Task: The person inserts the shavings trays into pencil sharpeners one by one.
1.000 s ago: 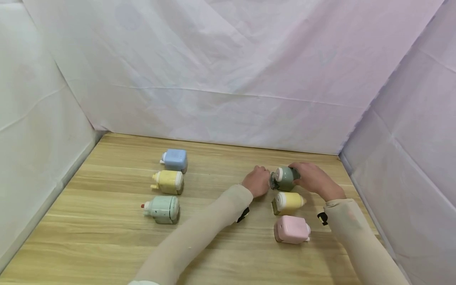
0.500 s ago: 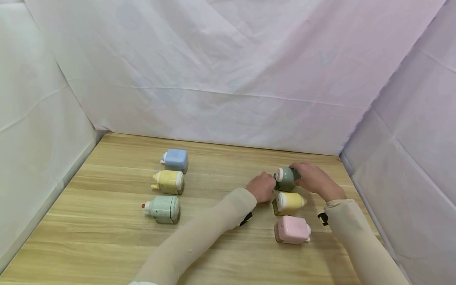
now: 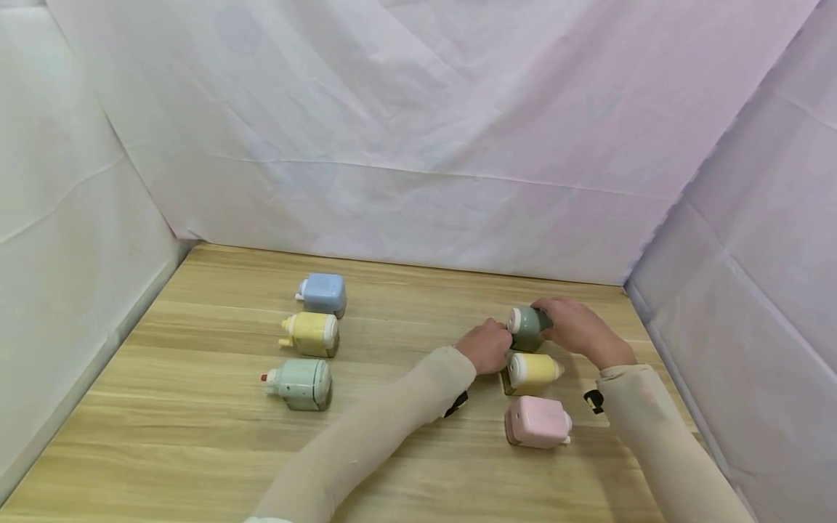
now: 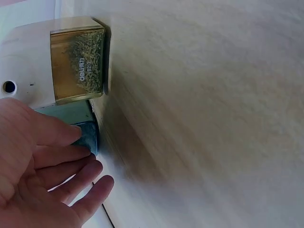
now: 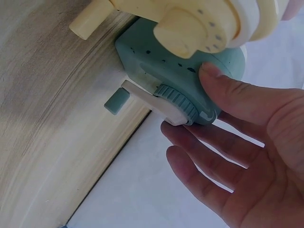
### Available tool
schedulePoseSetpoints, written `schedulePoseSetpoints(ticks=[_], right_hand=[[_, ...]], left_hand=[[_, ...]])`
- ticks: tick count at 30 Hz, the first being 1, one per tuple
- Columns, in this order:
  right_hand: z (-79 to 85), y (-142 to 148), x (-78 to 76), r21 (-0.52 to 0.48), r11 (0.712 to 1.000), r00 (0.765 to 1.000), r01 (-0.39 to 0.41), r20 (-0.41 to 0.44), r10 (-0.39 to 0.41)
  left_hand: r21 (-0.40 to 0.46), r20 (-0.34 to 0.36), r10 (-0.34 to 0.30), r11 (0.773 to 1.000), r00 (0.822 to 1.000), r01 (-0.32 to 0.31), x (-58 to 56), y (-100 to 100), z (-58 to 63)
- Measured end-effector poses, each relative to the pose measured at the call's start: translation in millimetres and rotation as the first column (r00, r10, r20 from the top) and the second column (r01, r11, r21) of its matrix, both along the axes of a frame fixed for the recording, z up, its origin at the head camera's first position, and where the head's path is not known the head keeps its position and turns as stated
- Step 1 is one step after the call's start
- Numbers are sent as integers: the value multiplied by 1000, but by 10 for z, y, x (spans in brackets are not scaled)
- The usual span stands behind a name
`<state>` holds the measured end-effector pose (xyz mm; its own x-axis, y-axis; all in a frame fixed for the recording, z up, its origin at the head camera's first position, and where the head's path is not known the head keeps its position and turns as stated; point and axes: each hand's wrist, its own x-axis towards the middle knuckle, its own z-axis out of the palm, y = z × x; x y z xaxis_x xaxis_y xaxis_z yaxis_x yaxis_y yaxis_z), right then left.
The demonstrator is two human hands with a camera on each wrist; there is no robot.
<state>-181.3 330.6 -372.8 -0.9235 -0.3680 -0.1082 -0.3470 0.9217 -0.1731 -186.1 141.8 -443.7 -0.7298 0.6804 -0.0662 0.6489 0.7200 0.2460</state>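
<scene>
A dark green crank pencil sharpener (image 3: 528, 335) lies at the far right of the group, its white front turned left. My right hand (image 3: 578, 330) grips its rear end; the right wrist view shows the thumb on the spotted body and fingers on the opposite side, near the white crank (image 5: 152, 102). At the front, my left hand (image 3: 484, 346) pinches the shavings drawer (image 4: 88, 137) between thumb and forefinger, low in the body. The other left fingers are spread loosely. Right beside it lies a yellow sharpener (image 3: 536, 369), whose clear drawer (image 4: 78, 66) holds shavings.
A pink sharpener (image 3: 539, 421) sits nearer me, beyond the yellow one. Across the wooden table (image 3: 196, 450), blue (image 3: 325, 290), yellow (image 3: 314, 332) and mint green (image 3: 301, 381) sharpeners form a left column. White cloth (image 3: 392, 145) hangs behind and at both sides.
My left hand has moved right and slightly toward me, pushing the shavings drawer from outside into the green sharpener's front. My right hand has stayed in place on the sharpener.
</scene>
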Motion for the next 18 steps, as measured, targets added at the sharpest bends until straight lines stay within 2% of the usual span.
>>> schedulePoseSetpoints(ticks=[13,18], right_hand=[[-4,11,6,-36,999,1000,-17,-13,16],[69,29,7,-29,998,998,-56,22,57]], left_hand=[[28,61,23,999,998,-25,-30,-123,-1],[31,47,38,999,998,-40,-97,-267,126]])
